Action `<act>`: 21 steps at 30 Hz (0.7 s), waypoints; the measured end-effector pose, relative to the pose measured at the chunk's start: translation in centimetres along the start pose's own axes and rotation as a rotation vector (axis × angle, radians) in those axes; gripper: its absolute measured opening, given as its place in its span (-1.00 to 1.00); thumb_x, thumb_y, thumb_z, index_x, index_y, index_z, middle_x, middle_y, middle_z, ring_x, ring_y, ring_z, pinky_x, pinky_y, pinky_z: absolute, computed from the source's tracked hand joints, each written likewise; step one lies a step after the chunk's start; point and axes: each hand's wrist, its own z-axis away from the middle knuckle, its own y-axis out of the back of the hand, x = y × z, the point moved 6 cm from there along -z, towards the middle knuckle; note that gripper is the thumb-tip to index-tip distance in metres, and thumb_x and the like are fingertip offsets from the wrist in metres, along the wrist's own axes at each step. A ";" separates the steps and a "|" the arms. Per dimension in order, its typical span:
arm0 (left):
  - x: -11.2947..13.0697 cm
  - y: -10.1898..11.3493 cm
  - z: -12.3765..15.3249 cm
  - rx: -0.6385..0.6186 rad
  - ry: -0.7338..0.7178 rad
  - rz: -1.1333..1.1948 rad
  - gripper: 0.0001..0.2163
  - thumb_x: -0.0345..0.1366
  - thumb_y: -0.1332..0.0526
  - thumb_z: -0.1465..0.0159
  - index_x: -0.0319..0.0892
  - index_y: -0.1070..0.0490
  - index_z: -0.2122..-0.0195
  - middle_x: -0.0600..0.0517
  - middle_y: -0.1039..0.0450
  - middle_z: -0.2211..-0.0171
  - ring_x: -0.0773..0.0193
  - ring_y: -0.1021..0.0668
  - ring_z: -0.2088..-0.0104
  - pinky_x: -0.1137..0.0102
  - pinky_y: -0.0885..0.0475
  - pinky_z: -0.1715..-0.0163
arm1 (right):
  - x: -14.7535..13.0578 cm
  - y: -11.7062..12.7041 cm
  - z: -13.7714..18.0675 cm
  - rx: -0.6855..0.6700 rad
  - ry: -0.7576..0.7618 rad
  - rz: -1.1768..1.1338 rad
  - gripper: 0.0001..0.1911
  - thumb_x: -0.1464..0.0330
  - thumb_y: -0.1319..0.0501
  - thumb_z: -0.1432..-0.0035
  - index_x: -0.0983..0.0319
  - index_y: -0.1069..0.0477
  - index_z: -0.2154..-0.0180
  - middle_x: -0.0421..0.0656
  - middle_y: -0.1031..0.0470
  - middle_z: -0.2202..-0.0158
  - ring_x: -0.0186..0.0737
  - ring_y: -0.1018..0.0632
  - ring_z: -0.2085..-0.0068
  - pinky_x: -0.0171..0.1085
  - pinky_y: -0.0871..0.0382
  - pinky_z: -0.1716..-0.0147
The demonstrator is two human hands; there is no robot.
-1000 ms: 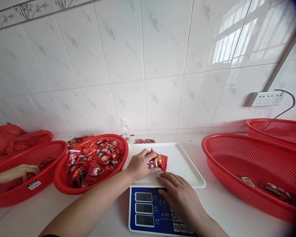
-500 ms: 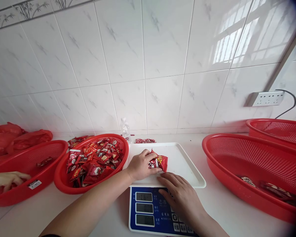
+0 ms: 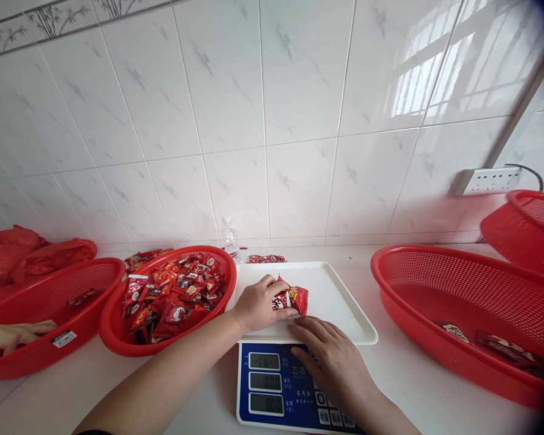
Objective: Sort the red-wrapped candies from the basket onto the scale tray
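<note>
While your left hand (image 3: 257, 304) holds the red packet (image 3: 296, 298) over the white tray (image 3: 347, 314), pinched between thumb and fingers, its printed end juts rightward past them; your right hand (image 3: 330, 349), fingers extended, lies across the blue panel (image 3: 297, 408), near the packet.

- Left forearm (image 3: 176, 374): extends forward and rightward from the lower edge of view.
- Left hand (image 3: 259, 305): fingers bent, thumb opposed, in a gripping pose.
- Right forearm (image 3: 383, 408): enters from lower right, angled inward.
- Right hand (image 3: 330, 350): palm down, fingers loosely extended, thumb set apart.
</note>
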 end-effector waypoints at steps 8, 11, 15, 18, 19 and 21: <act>0.1 0.0 0.0 -0.015 0.008 0.007 -0.55 0.02 -0.29 -0.09 -0.05 -0.41 0.03 0.02 -0.37 0.17 0.16 -0.54 0.23 0.29 -0.45 0.20 | 0.0 -0.2 0.1 -0.004 -0.001 0.012 -0.78 0.40 -0.14 -0.17 0.17 -0.41 0.11 -0.09 -0.54 0.12 -0.10 -0.56 0.13 -0.12 -0.48 0.21; 0.1 0.0 0.0 -0.021 0.009 0.008 -0.55 0.02 -0.29 -0.10 -0.06 -0.41 0.03 0.01 -0.37 0.17 0.16 -0.54 0.24 0.29 -0.45 0.21 | 0.0 -0.1 0.0 -0.005 0.005 0.018 -0.78 0.40 -0.14 -0.17 0.17 -0.41 0.11 -0.09 -0.54 0.12 -0.09 -0.56 0.13 -0.12 -0.48 0.21; 0.1 -0.1 0.0 -0.020 0.008 0.010 -0.56 0.02 -0.28 -0.10 -0.03 -0.41 0.03 0.03 -0.37 0.18 0.17 -0.54 0.24 0.30 -0.45 0.22 | 0.0 0.0 0.0 0.000 0.005 0.010 -0.78 0.39 -0.13 -0.19 0.16 -0.41 0.11 -0.09 -0.54 0.12 -0.11 -0.56 0.14 -0.13 -0.48 0.21; 0.0 -0.1 0.0 -0.012 0.008 0.014 -0.57 0.03 -0.28 -0.10 -0.02 -0.40 0.04 0.03 -0.38 0.17 0.18 -0.53 0.23 0.31 -0.44 0.21 | 0.0 0.0 0.0 0.006 0.006 0.008 -0.78 0.39 -0.13 -0.18 0.16 -0.41 0.11 -0.09 -0.55 0.12 -0.11 -0.57 0.14 -0.13 -0.49 0.22; 0.0 -0.1 0.1 -0.007 0.006 0.019 -0.56 0.03 -0.29 -0.09 -0.03 -0.40 0.04 0.03 -0.38 0.17 0.18 -0.53 0.24 0.31 -0.44 0.21 | 0.0 0.0 0.0 0.004 0.006 0.009 -0.78 0.39 -0.14 -0.18 0.16 -0.41 0.11 -0.09 -0.55 0.12 -0.10 -0.57 0.14 -0.13 -0.49 0.22; 0.0 0.0 0.1 0.007 0.000 0.035 -0.56 0.01 -0.29 -0.09 -0.04 -0.40 0.04 0.03 -0.38 0.17 0.18 -0.53 0.24 0.31 -0.44 0.21 | 0.1 -0.1 0.1 0.005 0.006 0.011 -0.77 0.40 -0.15 -0.17 0.17 -0.41 0.11 -0.09 -0.54 0.12 -0.09 -0.56 0.13 -0.12 -0.49 0.22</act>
